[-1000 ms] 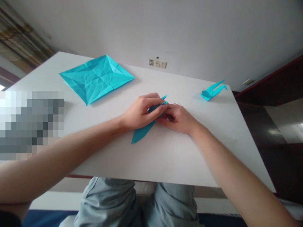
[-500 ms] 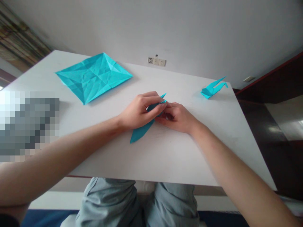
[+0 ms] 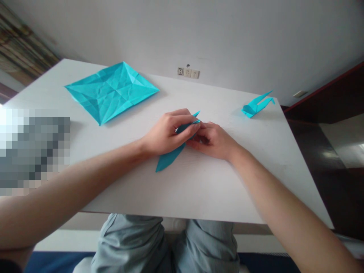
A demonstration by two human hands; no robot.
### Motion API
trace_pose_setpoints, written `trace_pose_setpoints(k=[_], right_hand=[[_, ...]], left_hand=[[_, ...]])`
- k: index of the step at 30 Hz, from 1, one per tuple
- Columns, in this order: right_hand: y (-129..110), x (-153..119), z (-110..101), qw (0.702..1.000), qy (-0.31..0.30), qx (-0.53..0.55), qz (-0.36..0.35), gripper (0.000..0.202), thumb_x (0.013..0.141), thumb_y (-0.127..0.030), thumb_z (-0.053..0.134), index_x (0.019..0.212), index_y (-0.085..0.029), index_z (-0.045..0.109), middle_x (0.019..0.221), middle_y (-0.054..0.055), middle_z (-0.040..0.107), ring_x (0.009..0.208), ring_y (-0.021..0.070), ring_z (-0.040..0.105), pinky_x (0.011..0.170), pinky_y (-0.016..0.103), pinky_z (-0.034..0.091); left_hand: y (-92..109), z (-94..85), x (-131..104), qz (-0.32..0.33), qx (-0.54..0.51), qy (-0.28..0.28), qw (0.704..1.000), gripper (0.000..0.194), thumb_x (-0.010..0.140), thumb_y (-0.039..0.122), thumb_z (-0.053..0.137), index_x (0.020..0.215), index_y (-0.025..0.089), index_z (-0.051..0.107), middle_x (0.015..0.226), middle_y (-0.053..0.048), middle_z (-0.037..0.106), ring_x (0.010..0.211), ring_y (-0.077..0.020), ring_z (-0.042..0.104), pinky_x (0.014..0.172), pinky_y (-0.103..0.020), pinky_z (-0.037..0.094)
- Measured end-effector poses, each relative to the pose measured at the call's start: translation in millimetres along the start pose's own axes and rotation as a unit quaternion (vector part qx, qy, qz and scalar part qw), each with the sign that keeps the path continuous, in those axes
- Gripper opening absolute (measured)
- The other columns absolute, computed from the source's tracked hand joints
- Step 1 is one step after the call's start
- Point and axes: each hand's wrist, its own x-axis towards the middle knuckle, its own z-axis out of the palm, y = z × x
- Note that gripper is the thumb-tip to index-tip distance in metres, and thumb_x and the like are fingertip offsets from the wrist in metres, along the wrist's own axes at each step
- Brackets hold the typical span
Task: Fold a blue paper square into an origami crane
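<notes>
Between my hands, low over the table, is a narrow piece of folded blue paper, its pointed lower end toward me and a thin tip showing above my fingers. My left hand is closed, thumb and fingers pinching the paper near its upper end. Curled against the paper's right side, my right hand is closed on it too, fingertips meeting those of the left; part of its grip is hidden. A blue origami crane stands at the far right. Far left lies a creased, unfolded blue paper sheet.
The white table runs up to a grey wall with sockets. A pixelated grey object sits at the left, beside my forearm. My legs are under the table's front edge.
Almost nothing differs. Both hands keep their hold on the folded paper in the same place, and the view has shifted very slightly.
</notes>
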Motion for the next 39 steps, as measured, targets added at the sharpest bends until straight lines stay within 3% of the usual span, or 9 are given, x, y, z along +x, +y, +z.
trace_pose_setpoints(k=[6, 39], right_hand=[[-1.8, -0.1, -1.4, 0.999, -0.015, -0.010, 0.027, 0.037, 0.117, -0.037, 0.079, 0.084, -0.023, 0.070, 0.084, 0.001, 0.073, 0.071, 0.0164, 0.060, 0.074, 0.036, 0.048], [3.4, -1.1, 0.0, 0.999, -0.021, 0.012, 0.025, 0.033, 0.118, -0.039, 0.081, 0.090, -0.021, 0.076, 0.090, 0.001, 0.074, 0.070, 0.0145, 0.057, 0.071, 0.035, 0.046]], left_hand=[[-0.9, 0.3, -0.1, 0.016, -0.001, 0.007, 1.000, 0.033, 0.123, 0.036, 0.062, 0.101, 0.021, 0.081, 0.098, -0.009, 0.078, 0.089, -0.0225, 0.072, 0.087, -0.037, 0.059], [2.0, -1.3, 0.5, 0.013, 0.013, 0.002, 1.000, 0.032, 0.123, 0.033, 0.061, 0.101, 0.021, 0.080, 0.098, -0.009, 0.079, 0.090, -0.0218, 0.072, 0.088, -0.037, 0.061]])
